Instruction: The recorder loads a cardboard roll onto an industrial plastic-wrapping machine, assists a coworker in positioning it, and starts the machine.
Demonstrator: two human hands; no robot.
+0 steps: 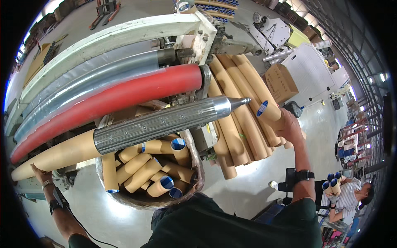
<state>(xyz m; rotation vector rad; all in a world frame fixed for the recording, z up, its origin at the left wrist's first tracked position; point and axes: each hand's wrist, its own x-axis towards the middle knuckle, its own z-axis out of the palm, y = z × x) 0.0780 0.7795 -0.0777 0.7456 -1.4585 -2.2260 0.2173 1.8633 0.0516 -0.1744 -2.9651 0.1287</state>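
A ridged metal shaft (161, 122) with a pointed tip runs across the middle. A brown cardboard tube (66, 152) is sleeved on its left part. My left hand (41, 175) holds this tube from below near its far left end, some fingers hidden behind it. At the right, my right hand (291, 127) grips the near end of another long cardboard tube (264, 103), which has a blue and white label. That tube lies over a stack of similar long tubes (235, 136).
Below the shaft stands a plastic-lined bin (200, 182) of short cut tubes. A red roller (120, 93) and a pale machine frame (115, 38) lie beyond. An open cardboard box (281, 84) sits behind the stack. At right, another person (346, 194) carries several short tubes.
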